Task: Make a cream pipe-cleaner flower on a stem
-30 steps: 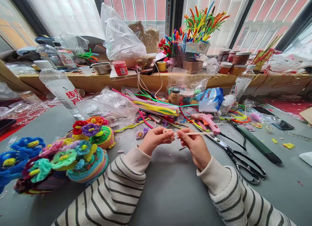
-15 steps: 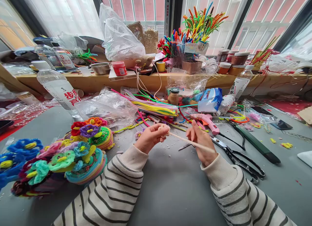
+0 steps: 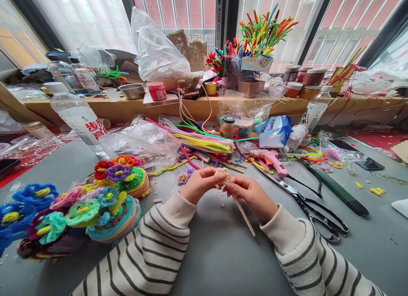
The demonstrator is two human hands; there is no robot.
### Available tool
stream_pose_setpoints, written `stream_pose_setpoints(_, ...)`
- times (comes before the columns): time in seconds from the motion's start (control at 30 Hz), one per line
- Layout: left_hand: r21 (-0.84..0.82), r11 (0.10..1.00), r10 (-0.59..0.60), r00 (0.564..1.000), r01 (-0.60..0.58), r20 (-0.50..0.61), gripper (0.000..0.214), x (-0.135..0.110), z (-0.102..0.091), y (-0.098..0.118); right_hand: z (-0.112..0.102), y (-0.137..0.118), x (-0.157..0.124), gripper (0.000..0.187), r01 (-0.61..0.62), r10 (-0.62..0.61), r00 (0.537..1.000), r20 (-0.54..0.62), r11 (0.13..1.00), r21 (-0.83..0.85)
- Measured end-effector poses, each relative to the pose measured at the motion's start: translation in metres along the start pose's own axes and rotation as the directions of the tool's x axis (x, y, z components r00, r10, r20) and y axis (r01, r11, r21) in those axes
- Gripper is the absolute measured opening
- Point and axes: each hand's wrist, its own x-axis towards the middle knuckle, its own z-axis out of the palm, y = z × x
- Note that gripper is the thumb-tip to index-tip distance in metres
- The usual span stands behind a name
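My left hand (image 3: 201, 184) and my right hand (image 3: 251, 194) meet over the grey table (image 3: 223, 253), both pinched on one cream pipe cleaner (image 3: 245, 213). Its coiled end (image 3: 224, 175) sits between my left fingertips. The free straight end slants down toward me below my right hand. Both wrists are in striped sleeves. A small pink and purple flower (image 3: 183, 177) lies just left of my left hand.
Finished pipe-cleaner flower discs (image 3: 108, 202) are piled at the left. Loose pipe cleaners (image 3: 204, 140), a pink glue gun (image 3: 270, 157) and black scissors (image 3: 314, 211) lie beyond and right of my hands. Water bottle (image 3: 79, 119) at left; a cluttered wooden ledge (image 3: 197, 104) behind.
My right hand moved back in against the left, and the pipe cleaner's free end swung from pointing right to pointing down toward me.
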Motion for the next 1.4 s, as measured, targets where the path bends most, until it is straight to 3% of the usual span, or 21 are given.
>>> stream_pose_setpoints(0.23, -0.018, 1.0, -0.026, 0.999, 0.026, -0.038, 0.015, -0.001, -0.002, 0.007, 0.0, -0.005, -0.003, 0.019, 0.01, -0.011, 0.999, 0.038, 1.0, 0.026)
stream_pose_setpoints(0.5, -0.234, 0.968, 0.038, 0.975, -0.09, -0.218, 0.015, -0.001, -0.01, 0.013, -0.002, -0.003, -0.003, 0.02, -0.024, 0.024, 0.994, 0.104, 1.0, -0.002)
stream_pose_setpoints(0.67, -0.293, 0.951, 0.015, 0.957, -0.104, -0.29, 0.014, -0.001, -0.01, 0.015, -0.002, 0.0, -0.003, 0.025, -0.036, 0.042, 0.963, 0.267, 0.999, -0.028)
stream_pose_setpoints(0.77, -0.268, 0.962, -0.002, 0.98, -0.052, -0.197, 0.013, -0.002, -0.008, 0.013, -0.002, 0.003, -0.002, 0.038, 0.062, -0.064, 0.987, 0.15, 0.998, 0.016)
stream_pose_setpoints(0.83, -0.219, 0.976, -0.021, 0.995, -0.002, -0.102, 0.013, -0.002, -0.005, 0.01, -0.001, 0.004, -0.002, 0.032, 0.103, -0.103, 0.995, -0.009, 0.994, 0.035)
stream_pose_setpoints(0.9, -0.16, 0.986, -0.049, 0.998, 0.043, -0.032, 0.014, -0.002, -0.003, 0.006, 0.001, 0.003, -0.002, 0.02, 0.104, -0.103, 0.992, -0.079, 0.994, 0.015)
stream_pose_setpoints(1.17, -0.108, 0.991, -0.081, 0.997, 0.081, 0.001, 0.014, -0.001, -0.001, 0.002, 0.003, 0.0, -0.003, 0.015, 0.171, -0.192, 0.977, -0.088, 0.965, -0.201)
stream_pose_setpoints(1.4, -0.134, 0.988, -0.079, 0.997, 0.076, -0.021, 0.018, 0.0, -0.003, 0.0, 0.002, 0.001, -0.003, 0.017, 0.137, -0.166, 0.98, -0.113, 0.963, -0.231)
